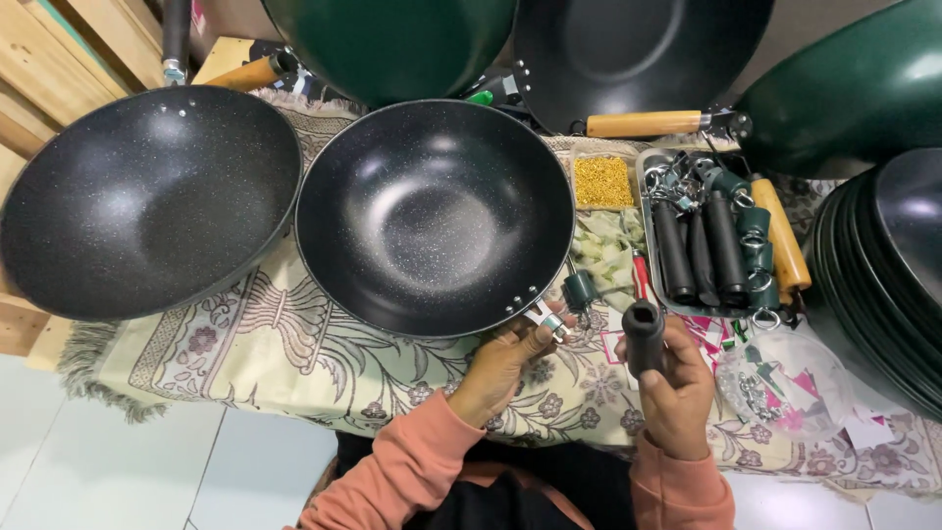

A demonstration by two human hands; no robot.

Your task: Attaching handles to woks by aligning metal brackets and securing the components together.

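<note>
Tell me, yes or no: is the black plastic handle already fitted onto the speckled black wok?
No, the right hand holds the black plastic handle apart from the speckled black wok.

Black speckled wok (435, 218) on cloth; black handle (644, 337) upright.

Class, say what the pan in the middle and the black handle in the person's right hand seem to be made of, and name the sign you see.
Pan: likely metal with a dark speckled non-stick coating; glossy sheen, riveted bracket. Black handle: probably matte plastic; dull, hollow end.
</note>
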